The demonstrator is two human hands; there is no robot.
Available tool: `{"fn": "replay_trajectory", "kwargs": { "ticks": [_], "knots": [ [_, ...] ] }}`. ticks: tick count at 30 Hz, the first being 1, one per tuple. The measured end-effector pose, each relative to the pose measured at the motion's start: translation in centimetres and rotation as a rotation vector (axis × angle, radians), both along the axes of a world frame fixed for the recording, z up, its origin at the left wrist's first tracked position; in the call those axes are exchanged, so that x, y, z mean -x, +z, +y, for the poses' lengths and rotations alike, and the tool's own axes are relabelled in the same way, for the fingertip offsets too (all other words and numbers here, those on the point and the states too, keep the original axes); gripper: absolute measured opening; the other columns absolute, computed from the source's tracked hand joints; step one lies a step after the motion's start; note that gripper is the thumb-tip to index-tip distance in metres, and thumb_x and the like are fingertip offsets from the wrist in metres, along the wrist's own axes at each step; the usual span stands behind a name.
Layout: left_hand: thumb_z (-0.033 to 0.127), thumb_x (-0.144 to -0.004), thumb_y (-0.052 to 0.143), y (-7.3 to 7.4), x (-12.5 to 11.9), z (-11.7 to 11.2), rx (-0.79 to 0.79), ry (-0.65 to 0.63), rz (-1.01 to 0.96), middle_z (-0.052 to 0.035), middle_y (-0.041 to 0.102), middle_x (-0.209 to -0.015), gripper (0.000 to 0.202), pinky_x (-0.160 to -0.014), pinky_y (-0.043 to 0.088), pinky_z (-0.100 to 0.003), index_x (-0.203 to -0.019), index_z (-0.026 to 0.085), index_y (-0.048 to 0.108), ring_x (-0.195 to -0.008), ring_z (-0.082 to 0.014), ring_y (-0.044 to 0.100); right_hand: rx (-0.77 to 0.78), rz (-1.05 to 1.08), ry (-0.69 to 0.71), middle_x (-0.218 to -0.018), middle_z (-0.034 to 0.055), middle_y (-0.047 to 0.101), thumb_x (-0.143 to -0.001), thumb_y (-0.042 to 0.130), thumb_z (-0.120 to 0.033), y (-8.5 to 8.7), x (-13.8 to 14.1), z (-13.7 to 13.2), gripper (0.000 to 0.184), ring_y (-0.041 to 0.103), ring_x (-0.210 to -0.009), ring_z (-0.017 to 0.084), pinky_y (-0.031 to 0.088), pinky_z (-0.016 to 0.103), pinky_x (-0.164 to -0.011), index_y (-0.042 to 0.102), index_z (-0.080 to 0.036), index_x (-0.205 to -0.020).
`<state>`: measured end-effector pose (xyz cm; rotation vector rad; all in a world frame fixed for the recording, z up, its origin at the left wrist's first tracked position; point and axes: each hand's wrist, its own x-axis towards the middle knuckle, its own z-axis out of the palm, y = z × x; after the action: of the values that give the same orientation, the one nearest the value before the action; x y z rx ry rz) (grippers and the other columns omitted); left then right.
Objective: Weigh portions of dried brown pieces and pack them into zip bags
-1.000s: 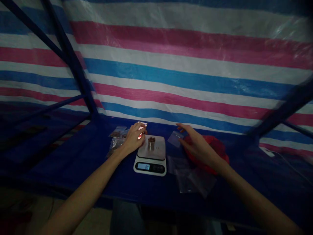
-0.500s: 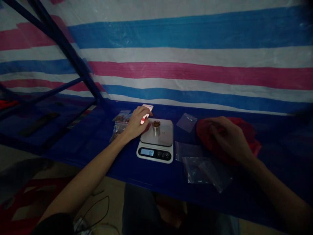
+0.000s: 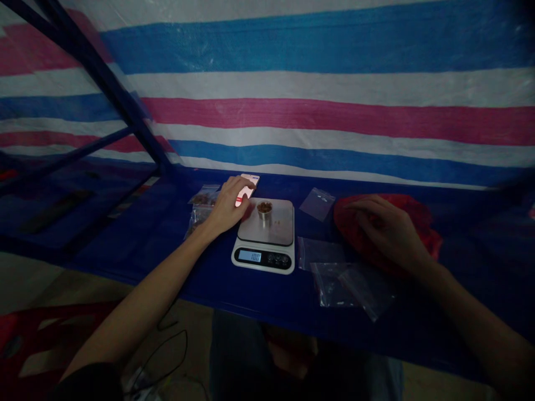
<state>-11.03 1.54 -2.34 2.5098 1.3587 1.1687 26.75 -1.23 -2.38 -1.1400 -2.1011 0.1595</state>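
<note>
A white kitchen scale [image 3: 246, 236] with a steel plate stands before me, its display reading about 10.0. On the plate sits a small metal cup [image 3: 264, 214] heaped with brown bits, a few crumbs beside it. My left hand [image 3: 231, 205] lies at the scale's left, fingers spread over a lit phone [image 3: 249, 179], thumb close to the plate's edge; it grips nothing. Over a red plastic bag [image 3: 422, 223] hangs my right hand [image 3: 387, 228], fingers loosely bent and thumb apart, with nothing visible in them. The bag's contents are dark and partly covered by that hand.
Clear zip bags [image 3: 334, 284] lie right of the scale, and another small zip bag [image 3: 317, 204] lies behind them. Filled zip bags [image 3: 204, 196] rest by my left wrist. A blue metal frame [image 3: 134, 111] rises at left; striped sheeting [image 3: 313, 117] hangs behind the table.
The scale's display has gone from 0.0 to about 10.0. Both hands keep nearly the same places; the whole view has shifted slightly.
</note>
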Motion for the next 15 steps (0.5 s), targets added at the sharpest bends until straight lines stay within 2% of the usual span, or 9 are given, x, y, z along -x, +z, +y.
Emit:
{"fn": "replay_trajectory", "kwargs": {
  "ticks": [3,5,7,8,11,13,15],
  "knots": [
    [0.006,-0.084,0.043,-0.1,0.0,0.1,-0.006,-0.001,-0.012,-0.0037,0.062,-0.108,0.03,-0.095,0.043,-0.039,-0.106,0.021,0.056,-0.103,-0.0209,0.054,-0.053,0.058,-0.069,-0.085,0.0062,0.069,-0.085,0.05,-0.007,0.6,-0.6,-0.4,0.023,0.065,-0.074,0.02,0.048,0.031,-0.063,0.068,-0.021,-0.082],
    [0.006,-0.084,0.043,-0.1,0.0,0.2,-0.013,-0.009,-0.014,-0.0038,0.063,-0.108,0.03,-0.094,0.043,-0.039,-0.105,0.021,0.056,-0.103,-0.0209,0.055,-0.027,0.115,-0.093,-0.063,0.0015,0.06,-0.075,0.044,0.0,1.1,-1.2,-0.8,0.029,0.057,-0.056,0.016,0.041,0.028,-0.052,0.058,-0.022,-0.063],
    [0.006,-0.083,0.043,-0.1,0.0,0.2,-0.013,-0.018,-0.008,-0.0039,0.063,-0.108,0.03,-0.094,0.043,-0.039,-0.105,0.021,0.057,-0.103,-0.0211,0.056,0.052,0.126,-0.036,-0.051,-0.002,0.05,-0.069,0.039,0.002,1.7,-1.5,-1.4,0.03,0.049,-0.046,0.013,0.034,0.026,-0.046,0.05,-0.022,-0.054],
    [0.006,-0.083,0.043,-0.1,0.0,0.2,-0.012,-0.02,-0.004,-0.004,0.063,-0.109,0.03,-0.094,0.043,-0.039,-0.105,0.021,0.057,-0.104,-0.0213,0.056,0.112,0.097,0.043,-0.05,-0.0026,0.049,-0.067,0.038,0.002,2.0,-1.3,-1.7,0.03,0.048,-0.045,0.013,0.033,0.026,-0.046,0.049,-0.022,-0.053],
    [0.007,-0.084,0.043,-0.1,0.0,0.2,-0.007,-0.021,0.005,-0.0046,0.064,-0.11,0.03,-0.094,0.043,-0.04,-0.106,0.021,0.057,-0.104,-0.022,0.056,0.293,-0.08,0.339,-0.064,0.0002,0.06,-0.074,0.041,0.002,2.6,0.2,-2.8,0.03,0.058,-0.058,0.013,0.043,0.024,-0.056,0.062,-0.018,-0.065],
    [0.008,-0.085,0.042,-0.1,0.1,0.3,-0.003,-0.023,0.004,-0.0051,0.063,-0.111,0.03,-0.095,0.042,-0.04,-0.108,0.02,0.058,-0.105,-0.0225,0.055,0.348,-0.183,0.427,-0.089,0.0045,0.068,-0.085,0.048,-0.002,2.5,1.8,-3.5,0.029,0.064,-0.08,0.016,0.05,0.027,-0.072,0.071,-0.018,-0.09],
    [0.009,-0.085,0.042,-0.1,0.2,0.4,-0.005,-0.017,-0.006,-0.0053,0.063,-0.11,0.03,-0.095,0.042,-0.04,-0.108,0.02,0.058,-0.105,-0.0227,0.055,0.399,-0.253,0.469,-0.105,0.0062,0.067,-0.091,0.056,-0.01,2.3,3.2,-4.1,0.025,0.064,-0.094,0.018,0.051,0.03,-0.083,0.071,-0.021,-0.108]
  ]
}}
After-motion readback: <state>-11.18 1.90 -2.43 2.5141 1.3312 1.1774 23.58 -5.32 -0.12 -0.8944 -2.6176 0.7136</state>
